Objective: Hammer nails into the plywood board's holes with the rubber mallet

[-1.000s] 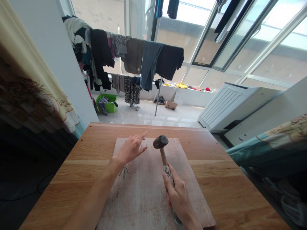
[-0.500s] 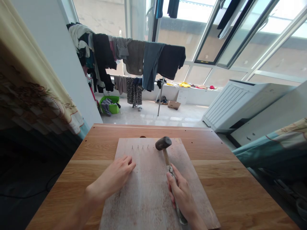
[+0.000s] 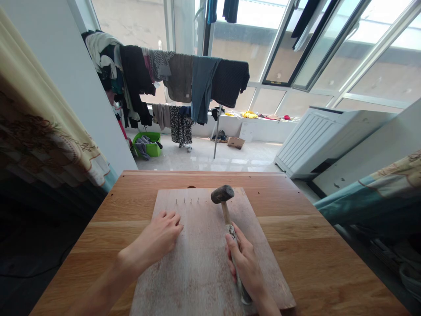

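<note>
My right hand [image 3: 243, 259] is wrapped round the handle of a hammer [image 3: 226, 213] with a dark, blunt head. The hammer's head is above the upper right part of a pale, worn wooden board [image 3: 197, 267]. My left hand [image 3: 166, 230] rests at the board's left side with its fingers curled in; whatever they may hold is hidden. Several thin nails [image 3: 191, 201] stand in a row near the board's far edge, beyond my left hand. The hammer's head is to the right of that row.
The board lies on a brown wooden table [image 3: 289, 237]. Beyond stand a rack of hanging clothes [image 3: 179, 79], a green basket [image 3: 153, 149] and a small cardboard box [image 3: 236, 142]. Curtains [image 3: 55, 127] hang at both sides. A white ribbed panel [image 3: 305, 140] leans at the right.
The whole view has shifted slightly, so the scene sits a little further left. Both hands keep nearly the same pose on the board and the hammer.
</note>
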Tool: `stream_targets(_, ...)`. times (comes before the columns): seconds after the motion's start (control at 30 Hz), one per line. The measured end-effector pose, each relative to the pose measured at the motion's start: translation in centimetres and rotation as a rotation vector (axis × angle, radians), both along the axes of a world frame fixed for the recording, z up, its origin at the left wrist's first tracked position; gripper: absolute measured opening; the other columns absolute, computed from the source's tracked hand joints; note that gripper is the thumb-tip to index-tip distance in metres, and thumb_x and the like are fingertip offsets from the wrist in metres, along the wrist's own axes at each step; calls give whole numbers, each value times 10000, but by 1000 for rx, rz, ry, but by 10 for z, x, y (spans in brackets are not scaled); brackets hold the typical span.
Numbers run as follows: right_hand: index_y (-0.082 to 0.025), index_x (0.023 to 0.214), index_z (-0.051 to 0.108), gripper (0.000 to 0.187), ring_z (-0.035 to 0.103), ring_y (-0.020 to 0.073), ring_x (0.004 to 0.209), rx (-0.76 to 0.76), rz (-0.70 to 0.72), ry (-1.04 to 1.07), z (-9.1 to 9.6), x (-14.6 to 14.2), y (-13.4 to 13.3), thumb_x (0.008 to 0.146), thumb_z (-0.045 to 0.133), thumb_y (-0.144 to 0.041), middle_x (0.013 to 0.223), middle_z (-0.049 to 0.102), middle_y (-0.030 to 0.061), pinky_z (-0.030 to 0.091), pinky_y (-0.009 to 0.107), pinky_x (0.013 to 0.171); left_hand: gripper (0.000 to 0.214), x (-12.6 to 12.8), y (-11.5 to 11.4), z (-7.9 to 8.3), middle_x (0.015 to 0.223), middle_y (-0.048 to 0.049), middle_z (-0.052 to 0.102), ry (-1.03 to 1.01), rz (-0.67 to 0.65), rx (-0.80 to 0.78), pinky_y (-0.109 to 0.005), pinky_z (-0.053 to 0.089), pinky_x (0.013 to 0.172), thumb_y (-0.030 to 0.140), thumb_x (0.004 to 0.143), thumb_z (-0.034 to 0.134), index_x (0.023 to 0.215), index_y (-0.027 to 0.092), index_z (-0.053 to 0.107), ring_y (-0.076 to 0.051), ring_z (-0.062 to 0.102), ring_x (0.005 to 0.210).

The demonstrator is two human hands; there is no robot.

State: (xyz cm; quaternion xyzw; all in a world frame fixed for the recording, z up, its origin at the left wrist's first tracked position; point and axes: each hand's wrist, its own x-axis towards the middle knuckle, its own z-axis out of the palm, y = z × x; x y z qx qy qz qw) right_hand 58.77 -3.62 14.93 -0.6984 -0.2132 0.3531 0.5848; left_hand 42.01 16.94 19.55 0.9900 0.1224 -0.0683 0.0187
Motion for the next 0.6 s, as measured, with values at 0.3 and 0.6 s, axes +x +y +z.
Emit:
stream_targets(0.3,-176,1393,472,707,365,47,330,33,-7,43,-2,4,0,899,594,-667,624,475,-120,347,149,247,166,5,-7,-6,943,-52,697,-94,-41,-115,-379,467,826,40,853,573,889,188,641,-241,650,906)
stream_targets(0.6,-182,1381,509,682,368,51,320,24,-14,29,-1,3,0,898,610,-652,606,483,-116,353,153,245,169,2,-15,7,954,-84,681,-19,77,-128,-398,489,816,69,802,552,908,185,613,-276,665,912)
